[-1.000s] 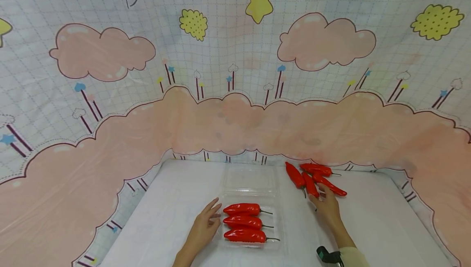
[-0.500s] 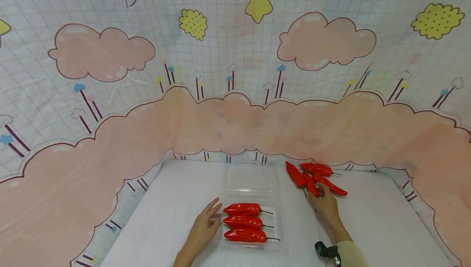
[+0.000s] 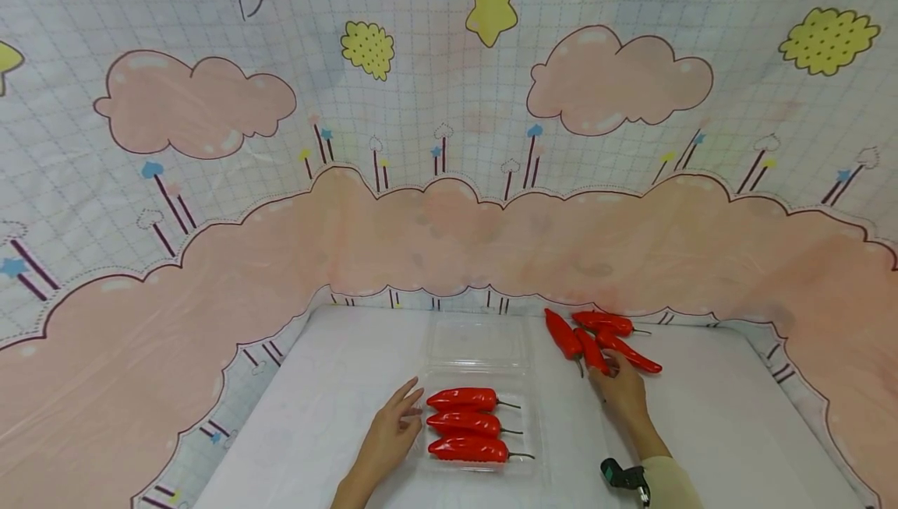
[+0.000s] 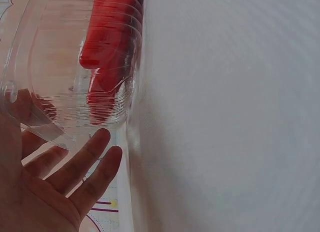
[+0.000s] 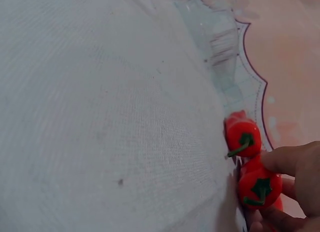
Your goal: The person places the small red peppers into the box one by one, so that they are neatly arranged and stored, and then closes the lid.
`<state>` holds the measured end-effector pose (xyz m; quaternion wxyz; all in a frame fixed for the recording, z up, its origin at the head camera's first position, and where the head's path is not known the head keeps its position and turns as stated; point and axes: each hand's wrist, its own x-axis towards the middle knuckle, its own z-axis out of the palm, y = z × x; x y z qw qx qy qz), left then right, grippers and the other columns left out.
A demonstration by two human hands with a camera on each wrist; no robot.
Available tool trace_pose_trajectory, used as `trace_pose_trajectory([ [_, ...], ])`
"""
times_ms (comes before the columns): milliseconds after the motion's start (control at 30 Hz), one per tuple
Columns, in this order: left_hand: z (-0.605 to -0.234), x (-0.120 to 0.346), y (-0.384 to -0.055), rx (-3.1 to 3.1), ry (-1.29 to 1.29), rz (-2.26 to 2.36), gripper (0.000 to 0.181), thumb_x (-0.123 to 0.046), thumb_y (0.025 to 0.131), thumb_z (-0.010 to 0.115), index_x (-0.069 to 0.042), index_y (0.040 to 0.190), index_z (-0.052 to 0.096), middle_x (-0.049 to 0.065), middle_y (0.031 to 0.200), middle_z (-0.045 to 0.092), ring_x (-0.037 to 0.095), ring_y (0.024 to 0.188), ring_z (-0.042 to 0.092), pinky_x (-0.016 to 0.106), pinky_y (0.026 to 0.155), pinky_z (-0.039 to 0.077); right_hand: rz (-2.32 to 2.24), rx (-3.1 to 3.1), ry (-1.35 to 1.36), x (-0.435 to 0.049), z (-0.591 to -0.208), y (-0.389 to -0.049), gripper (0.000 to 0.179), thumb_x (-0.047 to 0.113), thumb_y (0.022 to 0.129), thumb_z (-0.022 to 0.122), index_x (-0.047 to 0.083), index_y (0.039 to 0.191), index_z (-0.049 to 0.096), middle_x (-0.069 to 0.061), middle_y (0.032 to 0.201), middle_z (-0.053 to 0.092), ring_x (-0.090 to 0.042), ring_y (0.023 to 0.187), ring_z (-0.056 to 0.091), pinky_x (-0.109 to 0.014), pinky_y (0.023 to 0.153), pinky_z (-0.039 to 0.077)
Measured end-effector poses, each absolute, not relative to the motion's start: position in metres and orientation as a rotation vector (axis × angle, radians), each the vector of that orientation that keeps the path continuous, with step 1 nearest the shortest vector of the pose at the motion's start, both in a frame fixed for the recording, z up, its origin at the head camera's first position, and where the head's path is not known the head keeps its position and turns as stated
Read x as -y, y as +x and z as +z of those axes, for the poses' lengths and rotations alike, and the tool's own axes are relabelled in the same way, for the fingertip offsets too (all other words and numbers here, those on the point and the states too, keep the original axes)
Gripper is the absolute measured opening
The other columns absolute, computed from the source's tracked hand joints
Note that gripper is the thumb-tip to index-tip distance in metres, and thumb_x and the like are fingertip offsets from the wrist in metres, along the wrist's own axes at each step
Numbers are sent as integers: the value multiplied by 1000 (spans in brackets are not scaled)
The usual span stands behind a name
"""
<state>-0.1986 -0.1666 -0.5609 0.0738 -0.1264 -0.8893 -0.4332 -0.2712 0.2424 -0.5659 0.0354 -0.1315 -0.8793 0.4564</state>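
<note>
An open clear plastic box (image 3: 528,454) stands in the middle of the table, with three red chili peppers (image 3: 466,423) lying side by side in it, stems to the right. At its left side my left hand (image 3: 386,431) is spread, fingers loosely extended by the wall. The left wrist view shows this hand (image 4: 60,187) against the plastic corner. My right hand (image 3: 620,392) pinches a red chili pepper (image 3: 592,349) near its stem end, at the near side of a small pile. In the right wrist view the thumb and fingers are around that pepper (image 5: 256,184), its green stem facing the camera.
Around the held pepper lie other red chili peppers (image 3: 561,334), close together at the back right of the white table (image 3: 351,369). The box's clear lid (image 3: 477,340) is folded back behind it. A patterned cloth (image 3: 449,236) rises along the table's back edge.
My right hand has shifted very slightly at the pepper and its forearm has moved a little left. The left hand, the box and the peppers in it look the same.
</note>
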Motion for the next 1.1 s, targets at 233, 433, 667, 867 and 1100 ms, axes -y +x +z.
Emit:
trace_pose_trajectory([
  [233,-563,167,-199,2668,-373,-1290,49,0,87,60,1,135,56,14,151,46,23,103,70,27,81,60,1402,2671,-448,-241,-563,-268,52,24,96,59,1,140,44,-26,139,49,-41,120,48,-51,99,51],
  [433,-563,167,-198,2663,-371,-1314,48,-1,87,60,1,135,57,14,151,46,23,102,70,26,81,60,1431,2646,-438,-243,-565,-264,53,23,97,56,-1,142,42,-27,141,47,-43,124,47,-54,102,48],
  [667,-563,166,-198,2672,-370,-1288,47,-1,88,60,1,135,57,14,151,46,23,103,70,27,80,60,1457,2623,-427,-245,-561,-260,57,26,98,53,1,147,37,-25,146,45,-41,124,48,-53,104,47],
  [867,-562,166,-199,2669,-367,-1284,47,-1,88,61,1,134,57,14,151,46,23,103,70,25,80,60,1464,2593,-395,-243,-547,-256,55,27,99,53,4,148,39,-21,146,46,-38,125,46,-51,105,47],
  [1100,-561,166,-200,2672,-365,-1292,47,-1,88,61,1,135,57,13,152,45,23,103,70,28,81,60,1356,2542,-352,-242,-534,-253,46,19,97,58,3,139,51,-24,132,59,-36,116,55,-27,87,49],
])
